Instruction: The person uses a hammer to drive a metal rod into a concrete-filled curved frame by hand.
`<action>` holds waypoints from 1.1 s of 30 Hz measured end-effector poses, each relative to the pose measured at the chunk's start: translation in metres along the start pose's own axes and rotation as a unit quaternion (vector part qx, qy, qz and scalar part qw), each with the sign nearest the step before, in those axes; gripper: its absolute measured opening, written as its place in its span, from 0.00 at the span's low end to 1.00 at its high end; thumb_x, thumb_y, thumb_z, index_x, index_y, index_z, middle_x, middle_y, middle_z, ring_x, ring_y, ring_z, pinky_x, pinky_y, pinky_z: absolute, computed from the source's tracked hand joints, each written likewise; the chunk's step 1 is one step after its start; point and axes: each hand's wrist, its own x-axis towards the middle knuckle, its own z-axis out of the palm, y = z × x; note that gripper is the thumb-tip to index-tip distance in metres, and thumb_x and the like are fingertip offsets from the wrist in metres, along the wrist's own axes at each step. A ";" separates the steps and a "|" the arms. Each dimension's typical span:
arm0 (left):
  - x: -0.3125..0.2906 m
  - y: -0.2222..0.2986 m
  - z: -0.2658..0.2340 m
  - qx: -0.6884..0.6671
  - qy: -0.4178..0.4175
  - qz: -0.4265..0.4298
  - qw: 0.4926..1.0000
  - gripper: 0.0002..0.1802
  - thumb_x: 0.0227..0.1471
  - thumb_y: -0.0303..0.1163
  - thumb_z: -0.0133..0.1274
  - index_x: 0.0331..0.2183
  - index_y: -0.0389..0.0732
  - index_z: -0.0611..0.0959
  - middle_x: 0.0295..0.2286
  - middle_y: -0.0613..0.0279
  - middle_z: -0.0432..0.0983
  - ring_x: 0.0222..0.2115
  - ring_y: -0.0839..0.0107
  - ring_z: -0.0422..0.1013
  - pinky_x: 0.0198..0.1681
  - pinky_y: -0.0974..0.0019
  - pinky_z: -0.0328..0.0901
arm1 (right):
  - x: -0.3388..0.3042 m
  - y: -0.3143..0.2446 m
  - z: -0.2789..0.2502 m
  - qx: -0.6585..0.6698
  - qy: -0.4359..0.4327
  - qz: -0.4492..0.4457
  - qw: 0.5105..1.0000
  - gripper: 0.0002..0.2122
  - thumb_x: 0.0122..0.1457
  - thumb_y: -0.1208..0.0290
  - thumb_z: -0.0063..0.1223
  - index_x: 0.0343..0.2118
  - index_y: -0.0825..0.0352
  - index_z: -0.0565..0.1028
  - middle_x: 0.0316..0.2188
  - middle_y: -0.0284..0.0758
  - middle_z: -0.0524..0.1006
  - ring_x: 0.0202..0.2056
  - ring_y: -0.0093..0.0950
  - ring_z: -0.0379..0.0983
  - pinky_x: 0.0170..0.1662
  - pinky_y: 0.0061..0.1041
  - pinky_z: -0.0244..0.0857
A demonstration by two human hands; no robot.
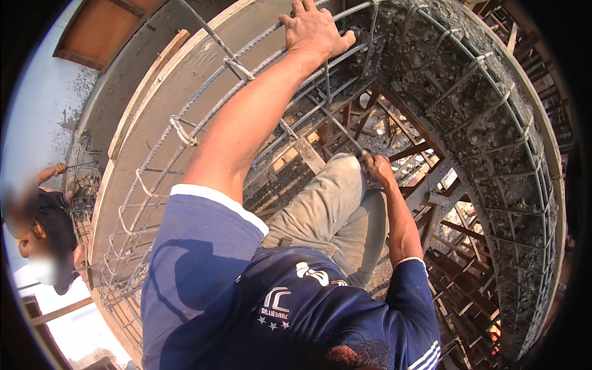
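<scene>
My left hand (pixel 312 32) reaches forward over the upper steel rebar (pixel 264 40) of a curved cage, its fingers bent over the bar and the thumb out to the right. Beside my knee, my right hand (pixel 377 166) is closed around the near end of a thin metal rod (pixel 341 128). This rod slants up and left toward the lower bars of the cage. Tied stirrups (pixel 182 131) join the cage bars along the curve. My bent legs in dusty trousers (pixel 317 203) are between my arms.
A curved formwork panel (pixel 134 185) borders the cage on the left. Rough concrete with rebar (pixel 472 92) curves round the right. Below are an opening with brown beams (pixel 410 151) and several timber props (pixel 462 283). Another person (pixel 55 216) is at far left, a hand on a thin rod.
</scene>
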 end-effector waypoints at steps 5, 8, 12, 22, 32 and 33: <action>-0.003 -0.020 0.016 0.067 0.037 0.028 0.997 0.42 0.45 0.66 0.52 0.45 0.37 0.83 0.49 0.48 0.67 0.54 0.50 0.59 0.53 0.39 0.58 | -0.014 0.028 0.000 0.065 0.021 -0.044 0.997 0.28 0.65 0.46 0.43 0.27 0.74 0.75 0.19 0.45 0.72 0.24 0.39 0.69 0.33 0.39 0.63; -0.011 -0.004 -0.009 -0.020 -0.023 0.013 0.999 0.40 0.46 0.61 0.54 0.48 0.34 0.80 0.53 0.45 0.65 0.56 0.50 0.58 0.57 0.38 0.57 | -0.042 0.064 -0.003 0.067 0.077 0.013 0.995 0.27 0.66 0.47 0.43 0.25 0.73 0.74 0.18 0.42 0.71 0.24 0.35 0.69 0.32 0.37 0.62; -0.009 -0.012 -0.009 -0.011 -0.002 0.011 1.000 0.39 0.46 0.61 0.55 0.46 0.34 0.81 0.51 0.46 0.66 0.55 0.52 0.59 0.55 0.40 0.58 | -0.056 0.077 -0.006 0.036 0.129 0.004 0.991 0.26 0.66 0.48 0.41 0.24 0.70 0.74 0.16 0.37 0.71 0.22 0.31 0.67 0.30 0.35 0.60; -0.011 -0.008 -0.013 -0.027 -0.002 0.006 1.000 0.36 0.44 0.60 0.57 0.42 0.36 0.82 0.47 0.49 0.67 0.52 0.54 0.61 0.53 0.40 0.60 | -0.022 0.025 -0.006 -0.006 0.087 -0.078 0.993 0.25 0.66 0.52 0.44 0.26 0.74 0.75 0.20 0.51 0.73 0.24 0.46 0.69 0.33 0.41 0.62; -0.012 -0.009 -0.018 -0.035 -0.005 0.011 0.999 0.37 0.44 0.59 0.58 0.43 0.35 0.82 0.48 0.48 0.66 0.54 0.53 0.59 0.54 0.38 0.59 | -0.034 0.016 -0.008 -0.049 0.044 -0.118 0.991 0.23 0.67 0.54 0.46 0.30 0.74 0.77 0.18 0.53 0.71 0.23 0.46 0.72 0.31 0.40 0.64; -0.011 -0.011 -0.013 -0.045 -0.004 0.010 0.999 0.36 0.44 0.59 0.58 0.43 0.35 0.82 0.49 0.47 0.66 0.54 0.53 0.59 0.54 0.38 0.59 | -0.036 0.001 -0.012 -0.064 0.028 -0.131 0.989 0.22 0.67 0.55 0.47 0.30 0.75 0.77 0.19 0.53 0.71 0.24 0.46 0.72 0.31 0.41 0.65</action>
